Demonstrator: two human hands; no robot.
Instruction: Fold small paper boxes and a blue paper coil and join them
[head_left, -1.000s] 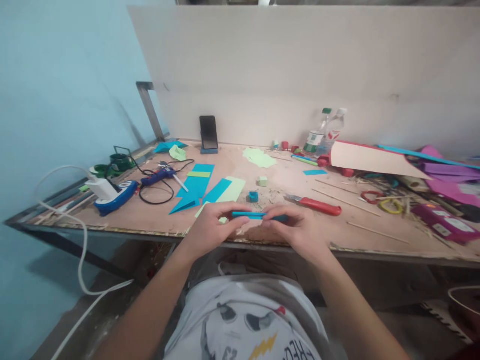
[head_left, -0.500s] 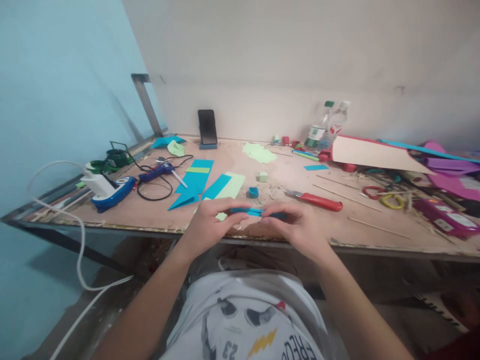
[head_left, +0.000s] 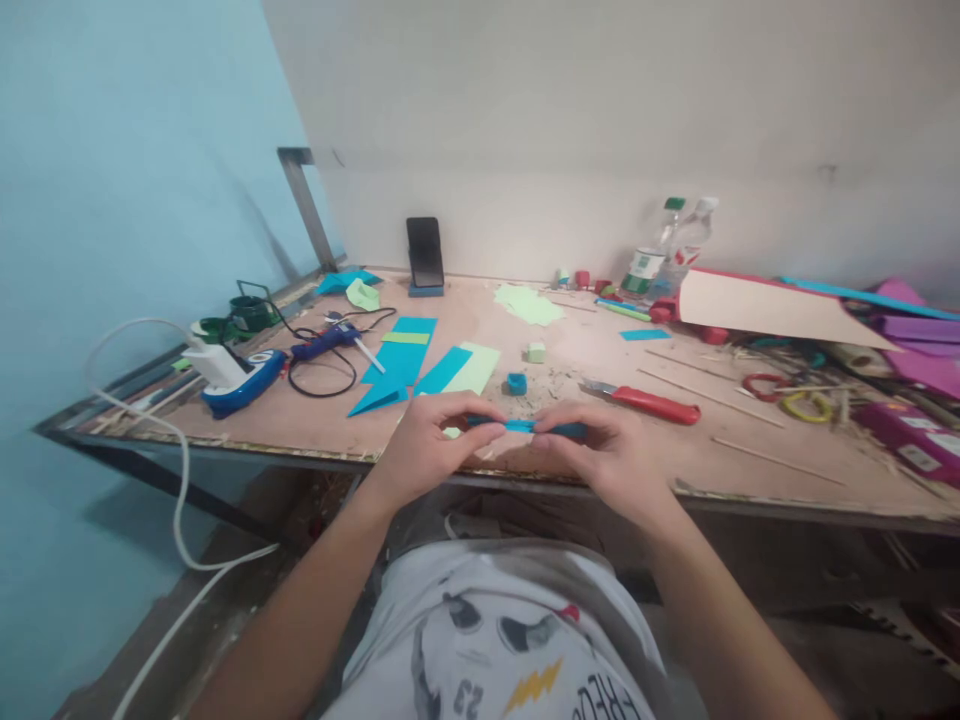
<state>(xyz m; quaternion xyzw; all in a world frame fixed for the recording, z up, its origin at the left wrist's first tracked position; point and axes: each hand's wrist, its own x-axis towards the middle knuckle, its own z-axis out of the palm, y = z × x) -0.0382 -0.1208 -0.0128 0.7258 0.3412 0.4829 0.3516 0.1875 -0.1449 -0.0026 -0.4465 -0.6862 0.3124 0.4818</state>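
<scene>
Between my two hands is a narrow folded strip of blue paper [head_left: 519, 426], held level just above the table's front edge. My left hand [head_left: 442, 440] pinches its left part between thumb and fingers. On the right part, my right hand [head_left: 600, 445] grips it the same way, and the fingers hide much of the strip. Just beyond the hands sits a small blue paper cube [head_left: 517, 383], with a pale green paper cube [head_left: 535, 352] behind it. To the right of them lies a utility knife [head_left: 652, 404] with a red handle.
Blue paper sheets [head_left: 409, 345] and a glue gun [head_left: 326, 343] lie left, near a blue power strip [head_left: 244, 385]. A phone [head_left: 425, 252] stands at the back. Right are thin sticks [head_left: 705, 395], scissors [head_left: 806, 404], plastic bottles [head_left: 652, 260] and a purple box [head_left: 911, 440].
The view has shifted slightly, so everything sits a little further right. Both hands keep hold of the blue strip, with the fingers barely moved.
</scene>
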